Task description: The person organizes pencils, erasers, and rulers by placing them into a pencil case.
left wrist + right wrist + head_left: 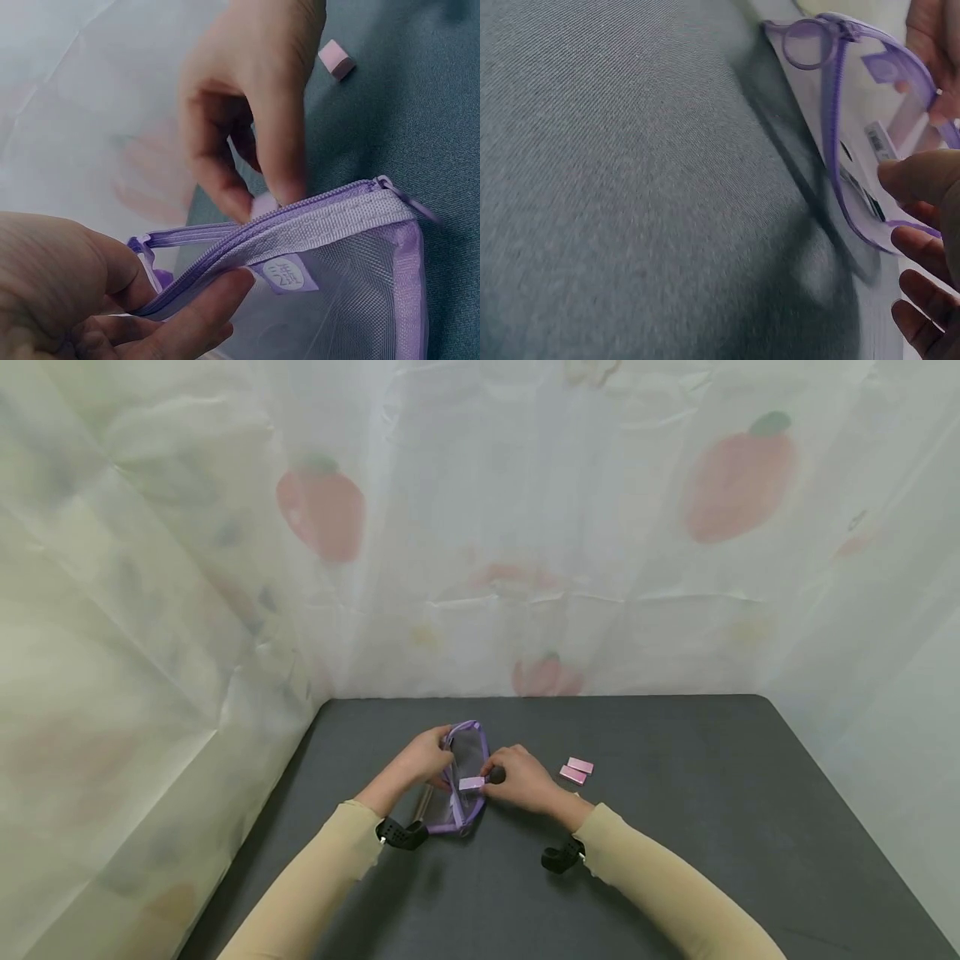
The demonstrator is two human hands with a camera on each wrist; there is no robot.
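Observation:
A purple mesh zip pouch lies on the dark table. My left hand pinches the pouch's zipper edge between thumb and fingers and holds the mouth open. My right hand pinches a small pink block right at the pouch's opening. In the left wrist view the right hand's fingertips press down at the zipper line with the pink block barely showing. The right wrist view shows the pouch's purple rim and my right fingers beside it.
Two more pink blocks lie side by side on the table just right of my right hand; one pink block shows in the left wrist view. A white strawberry-print curtain walls the table's back and sides.

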